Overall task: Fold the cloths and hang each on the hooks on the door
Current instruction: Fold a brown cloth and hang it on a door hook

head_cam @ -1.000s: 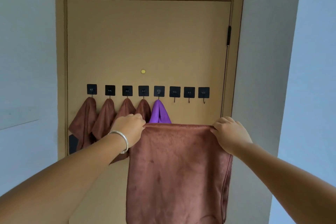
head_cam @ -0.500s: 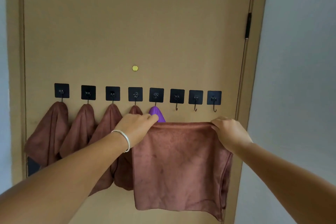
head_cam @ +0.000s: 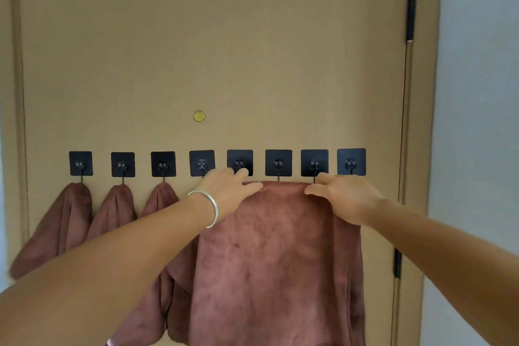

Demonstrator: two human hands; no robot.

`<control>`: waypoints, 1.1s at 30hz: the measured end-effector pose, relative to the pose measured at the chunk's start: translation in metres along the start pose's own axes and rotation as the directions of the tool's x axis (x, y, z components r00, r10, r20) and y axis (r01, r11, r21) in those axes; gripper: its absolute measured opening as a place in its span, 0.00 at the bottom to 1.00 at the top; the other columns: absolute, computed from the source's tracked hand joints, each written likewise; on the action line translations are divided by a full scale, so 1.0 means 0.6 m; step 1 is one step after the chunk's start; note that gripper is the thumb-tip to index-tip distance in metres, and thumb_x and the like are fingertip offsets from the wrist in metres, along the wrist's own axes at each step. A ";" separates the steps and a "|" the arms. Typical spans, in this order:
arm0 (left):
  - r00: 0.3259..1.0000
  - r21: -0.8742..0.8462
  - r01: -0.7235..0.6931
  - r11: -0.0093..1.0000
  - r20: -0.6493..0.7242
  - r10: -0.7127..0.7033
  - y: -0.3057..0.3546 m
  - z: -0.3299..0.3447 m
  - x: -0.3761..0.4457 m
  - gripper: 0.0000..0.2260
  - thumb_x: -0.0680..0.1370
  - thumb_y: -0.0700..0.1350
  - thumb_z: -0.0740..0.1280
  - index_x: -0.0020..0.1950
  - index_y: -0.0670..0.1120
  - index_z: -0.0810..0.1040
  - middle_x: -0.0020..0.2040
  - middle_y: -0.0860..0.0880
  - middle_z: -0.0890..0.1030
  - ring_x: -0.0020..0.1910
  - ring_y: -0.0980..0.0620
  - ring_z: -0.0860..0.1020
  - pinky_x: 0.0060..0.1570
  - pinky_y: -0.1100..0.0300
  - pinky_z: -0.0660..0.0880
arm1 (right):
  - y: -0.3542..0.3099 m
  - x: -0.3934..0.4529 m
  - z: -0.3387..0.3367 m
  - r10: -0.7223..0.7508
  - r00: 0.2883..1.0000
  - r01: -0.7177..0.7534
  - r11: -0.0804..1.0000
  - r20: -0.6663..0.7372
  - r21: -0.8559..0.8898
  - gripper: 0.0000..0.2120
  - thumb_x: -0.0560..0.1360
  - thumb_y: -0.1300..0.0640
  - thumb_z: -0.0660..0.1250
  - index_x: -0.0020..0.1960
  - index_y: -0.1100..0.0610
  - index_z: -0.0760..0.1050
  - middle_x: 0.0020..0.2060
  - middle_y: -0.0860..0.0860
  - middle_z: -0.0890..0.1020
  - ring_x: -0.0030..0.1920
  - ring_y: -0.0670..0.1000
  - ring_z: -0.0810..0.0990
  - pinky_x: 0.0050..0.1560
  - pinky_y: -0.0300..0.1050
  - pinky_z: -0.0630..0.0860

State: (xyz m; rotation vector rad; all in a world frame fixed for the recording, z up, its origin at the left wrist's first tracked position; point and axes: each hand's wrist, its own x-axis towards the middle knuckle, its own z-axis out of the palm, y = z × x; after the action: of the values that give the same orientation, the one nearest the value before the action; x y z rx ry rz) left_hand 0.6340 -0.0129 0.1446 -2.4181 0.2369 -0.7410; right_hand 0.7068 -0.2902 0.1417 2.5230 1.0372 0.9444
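A folded brown cloth [head_cam: 275, 255] hangs flat against the tan door [head_cam: 213, 50], its top edge just under the row of black square hooks [head_cam: 278, 163]. My left hand [head_cam: 227, 191], with a silver bangle on the wrist, pinches the cloth's top left corner below the fifth hook. My right hand [head_cam: 345, 196] holds the top right corner below the seventh hook. Three brown cloths [head_cam: 64, 222] hang bunched from the leftmost hooks. The cloths on the fourth and fifth hooks are hidden behind my hand and the held cloth.
A brass peephole [head_cam: 199, 116] sits above the hook row. Black hinges [head_cam: 411, 17] run down the door's right edge. A pale wall [head_cam: 477, 121] stands to the right of the frame. The eighth hook [head_cam: 351, 162] is bare.
I have stepped closer to the door. Both hands raised the brown cloth up to the hook row, and it now covers the purple cloth.
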 end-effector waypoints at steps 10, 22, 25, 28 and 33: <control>0.997 0.065 -0.071 0.995 -0.003 0.071 -0.021 0.059 0.038 0.42 0.74 0.32 0.53 0.74 0.65 0.36 0.61 0.47 0.64 0.43 0.47 0.65 0.35 0.53 0.65 | 0.015 0.095 0.038 0.021 0.995 -0.030 0.995 -0.098 -0.093 0.21 0.77 0.63 0.54 0.66 0.49 0.70 0.47 0.51 0.71 0.38 0.55 0.74 0.30 0.46 0.65; 0.996 0.000 -0.044 0.999 0.080 0.044 0.043 0.057 0.074 0.14 0.80 0.42 0.55 0.64 0.51 0.70 0.51 0.45 0.71 0.45 0.42 0.76 0.37 0.52 0.65 | -0.066 0.092 0.074 -0.040 0.998 0.045 0.991 0.041 -0.128 0.12 0.79 0.63 0.55 0.59 0.57 0.73 0.50 0.54 0.76 0.46 0.58 0.78 0.39 0.51 0.70; 0.986 -0.093 -0.037 0.995 0.159 0.052 0.079 0.057 0.078 0.11 0.77 0.41 0.58 0.59 0.47 0.71 0.53 0.45 0.75 0.48 0.42 0.77 0.39 0.52 0.65 | -0.090 0.089 0.098 -0.041 0.999 0.046 0.987 0.029 -0.154 0.14 0.80 0.64 0.54 0.63 0.60 0.69 0.53 0.57 0.76 0.47 0.60 0.79 0.38 0.51 0.68; 0.984 -0.314 0.021 0.949 0.174 0.036 0.097 0.066 0.078 0.06 0.76 0.42 0.59 0.52 0.45 0.71 0.54 0.45 0.77 0.51 0.42 0.76 0.41 0.53 0.66 | -0.108 0.084 0.112 0.014 0.999 -0.008 0.989 0.042 -0.150 0.16 0.80 0.65 0.52 0.67 0.63 0.65 0.56 0.59 0.75 0.48 0.61 0.79 0.39 0.51 0.68; 0.961 -0.591 0.100 0.801 0.266 0.076 0.078 0.087 0.057 0.21 0.76 0.49 0.59 0.69 0.57 0.62 0.35 0.55 0.74 0.41 0.47 0.74 0.41 0.56 0.69 | -0.101 0.057 0.126 0.015 0.982 -0.057 0.973 -0.186 -0.226 0.22 0.66 0.57 0.74 0.59 0.59 0.80 0.40 0.51 0.81 0.33 0.53 0.80 0.28 0.42 0.74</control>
State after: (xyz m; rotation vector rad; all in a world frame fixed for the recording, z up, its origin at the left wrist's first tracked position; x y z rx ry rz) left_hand 0.6915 -0.0364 0.0978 -3.0954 0.3898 -0.3396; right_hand 0.7422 -0.2219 0.0731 2.3055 0.8747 1.2503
